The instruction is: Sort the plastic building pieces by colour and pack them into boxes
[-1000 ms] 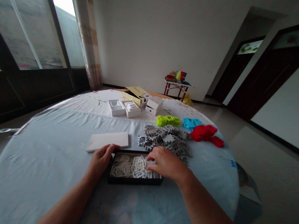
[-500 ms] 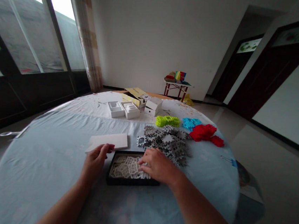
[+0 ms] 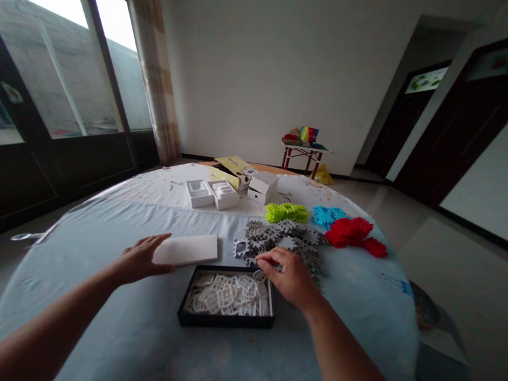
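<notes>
My left hand [image 3: 144, 259] is open, thumb and fingers apart, at the left end of a flat white box [image 3: 192, 250]; I cannot tell whether it touches the box. In front of me sits a shallow black box [image 3: 227, 321] filled with white lattice-like plastic pieces [image 3: 226, 295]. Above its far right corner, my right hand [image 3: 288, 275] has its fingertips pinched together; what they hold, if anything, is too small to make out. Just beyond that hand lies a heap of grey interlocking plastic pieces [image 3: 267, 235], partly hidden by it.
Lime green [image 3: 286, 213], blue [image 3: 327, 217] and red [image 3: 349, 232] piles of pieces lie farther back. White open boxes [image 3: 224, 195] and a yellow carton [image 3: 236, 168] stand at the far side of the round table [image 3: 111, 224]. A small side table [image 3: 305, 147] is against the wall.
My left hand has moved left and its fingers have spread. My right hand has come up out of the black box to its far right corner. The view has tilted slightly upward.
</notes>
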{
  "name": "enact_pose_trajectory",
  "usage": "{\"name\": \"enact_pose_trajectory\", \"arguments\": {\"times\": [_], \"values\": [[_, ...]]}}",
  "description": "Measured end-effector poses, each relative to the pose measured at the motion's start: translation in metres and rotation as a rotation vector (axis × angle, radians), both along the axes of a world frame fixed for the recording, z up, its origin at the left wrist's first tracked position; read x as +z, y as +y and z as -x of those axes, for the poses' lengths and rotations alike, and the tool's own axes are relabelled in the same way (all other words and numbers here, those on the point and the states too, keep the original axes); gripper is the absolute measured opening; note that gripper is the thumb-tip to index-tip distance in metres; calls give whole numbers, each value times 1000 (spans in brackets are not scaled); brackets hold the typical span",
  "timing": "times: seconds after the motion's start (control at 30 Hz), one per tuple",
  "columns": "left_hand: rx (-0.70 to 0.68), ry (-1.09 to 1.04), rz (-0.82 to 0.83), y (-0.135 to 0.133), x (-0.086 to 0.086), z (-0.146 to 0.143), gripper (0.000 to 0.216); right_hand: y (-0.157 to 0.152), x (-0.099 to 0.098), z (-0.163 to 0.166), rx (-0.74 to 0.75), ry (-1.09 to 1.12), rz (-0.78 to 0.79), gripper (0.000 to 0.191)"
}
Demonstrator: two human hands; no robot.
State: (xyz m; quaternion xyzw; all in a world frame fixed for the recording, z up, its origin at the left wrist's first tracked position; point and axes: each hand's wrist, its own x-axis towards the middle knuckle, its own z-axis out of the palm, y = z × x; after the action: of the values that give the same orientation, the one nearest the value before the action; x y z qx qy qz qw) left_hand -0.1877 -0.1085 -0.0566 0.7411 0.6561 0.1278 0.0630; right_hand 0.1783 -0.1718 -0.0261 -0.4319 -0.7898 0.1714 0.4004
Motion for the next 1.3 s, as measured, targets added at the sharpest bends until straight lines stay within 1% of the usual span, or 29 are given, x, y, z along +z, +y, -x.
{"name": "enact_pose_trajectory", "arguments": {"times": [0.07, 0.17, 0.3, 0.4, 0.47, 0.53, 0.63, 0.7, 0.77, 0.83, 0.93, 1.1, 1.3], "values": [[-26, 25, 68, 7, -1, 4, 88, 2, -3, -3, -11, 16, 3, 16], [-39, 58, 102, 15, 1, 6, 92, 6, -7, -6, -28, 32, 1, 17], [38, 125, 157, 21, 3, 6, 101, 9, -9, -8, -54, 51, -18, 17], [89, 99, 203, 20, 5, 7, 100, 9, -8, -10, -78, 64, -28, 17], [78, 42, 201, 17, 10, 7, 98, 8, -7, -12, -83, 84, -29, 17], [31, -71, 156, 10, 20, 4, 92, 8, -5, -15, -87, 110, -33, 17], [-129, -248, 65, -10, 38, -12, 80, 9, -3, -19, -121, 157, -68, 18], [-272, -274, 39, -28, 48, -30, 75, 11, -3, -22, -163, 194, -99, 19], [-376, -268, 35, -45, 53, -50, 72, 12, -3, -24, -195, 229, -112, 20], [-430, -261, 54, -59, 53, -68, 72, 13, -5, -25, -208, 249, -105, 22], [-448, -242, 91, -70, 47, -84, 74, 13, -6, -25, -206, 238, -92, 22], [-413, -185, 92, -71, 38, -88, 80, 12, -7, -22, -187, 211, -84, 20], [-383, -124, 140, -72, 40, -93, 84, 11, -8, -21, -148, 201, -52, 19]]}}
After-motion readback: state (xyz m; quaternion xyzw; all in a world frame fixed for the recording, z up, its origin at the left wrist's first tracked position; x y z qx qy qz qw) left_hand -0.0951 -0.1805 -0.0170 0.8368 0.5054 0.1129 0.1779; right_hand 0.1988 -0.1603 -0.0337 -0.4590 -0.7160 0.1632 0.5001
